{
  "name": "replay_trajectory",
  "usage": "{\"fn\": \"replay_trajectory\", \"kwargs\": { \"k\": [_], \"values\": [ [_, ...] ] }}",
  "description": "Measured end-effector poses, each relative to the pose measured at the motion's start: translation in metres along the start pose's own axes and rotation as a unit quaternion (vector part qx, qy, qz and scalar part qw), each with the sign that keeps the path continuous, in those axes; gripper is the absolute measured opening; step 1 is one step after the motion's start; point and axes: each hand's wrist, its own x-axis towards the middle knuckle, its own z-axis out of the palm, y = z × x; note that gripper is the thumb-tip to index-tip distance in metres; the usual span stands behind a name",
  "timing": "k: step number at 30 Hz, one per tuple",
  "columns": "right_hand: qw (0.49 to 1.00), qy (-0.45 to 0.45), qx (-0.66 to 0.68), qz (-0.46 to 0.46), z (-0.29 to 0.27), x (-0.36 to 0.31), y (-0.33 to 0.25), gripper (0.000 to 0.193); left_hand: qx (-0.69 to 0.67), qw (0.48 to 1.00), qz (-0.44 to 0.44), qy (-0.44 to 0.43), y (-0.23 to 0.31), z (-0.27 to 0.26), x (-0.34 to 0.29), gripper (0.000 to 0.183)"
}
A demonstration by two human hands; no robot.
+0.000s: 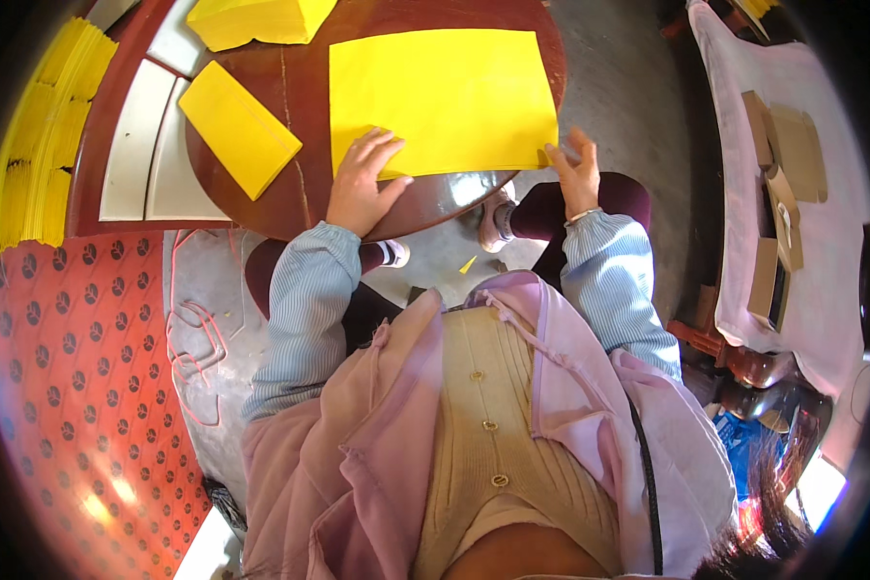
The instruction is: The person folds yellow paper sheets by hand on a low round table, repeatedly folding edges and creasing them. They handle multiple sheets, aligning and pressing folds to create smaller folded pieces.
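A large yellow sheet [440, 101] lies flat on a round, dark red-brown table [290, 215], its near edge toward me. My left hand [362, 179] rests at the sheet's near left corner, fingers spread on the yellow surface and thumb out to the side. At the near right corner is my right hand [578, 174], its thumb by the sheet's edge and its other fingers apart from the thumb, slightly blurred. Left of the sheet sits a folded yellow piece [240, 129], narrow and slanted. Farther back on the table is a yellow stack [259, 21].
Tall yellow stacks [43, 126] stand at the far left beside white panels [137, 145] in a red frame. A red patterned surface [77, 387] fills the lower left, near a pink cord [195, 353]. On the right, a pink-covered table [822, 261] holds cardboard pieces [797, 150].
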Motion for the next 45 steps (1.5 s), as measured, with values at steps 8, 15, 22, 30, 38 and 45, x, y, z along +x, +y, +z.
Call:
{"fn": "replay_trajectory", "kwargs": {
  "k": [8, 15, 22, 30, 38, 45],
  "values": [
    [0.972, -0.087, 0.205, 0.068, -0.01, 0.02, -0.01, 0.048, 0.015, 0.999, -0.024, 0.045, -0.005, 0.012, 0.0, 0.046],
    [0.938, -0.128, 0.309, 0.089, -0.005, 0.036, -0.016, 0.055, 0.039, 0.996, -0.018, 0.077, -0.013, 0.018, 0.007, 0.043],
    [0.942, -0.095, 0.298, 0.126, -0.003, 0.033, -0.015, 0.044, 0.073, 0.995, 0.011, 0.066, 0.034, 0.017, 0.036, 0.033],
    [0.921, -0.123, 0.352, 0.111, -0.012, 0.028, -0.011, 0.049, -0.075, 0.996, -0.036, -0.034, 0.111, 0.116, 0.126, 0.031],
    [0.919, -0.142, 0.356, 0.09, -0.014, 0.03, -0.007, 0.047, -0.097, 0.995, -0.029, 0.0, 0.102, 0.137, 0.128, 0.022],
    [0.969, -0.102, 0.221, 0.03, -0.011, 0.029, -0.013, 0.042, -0.203, 0.971, -0.11, 0.057, 0.1, 0.143, 0.125, 0.015]
  ]
}}
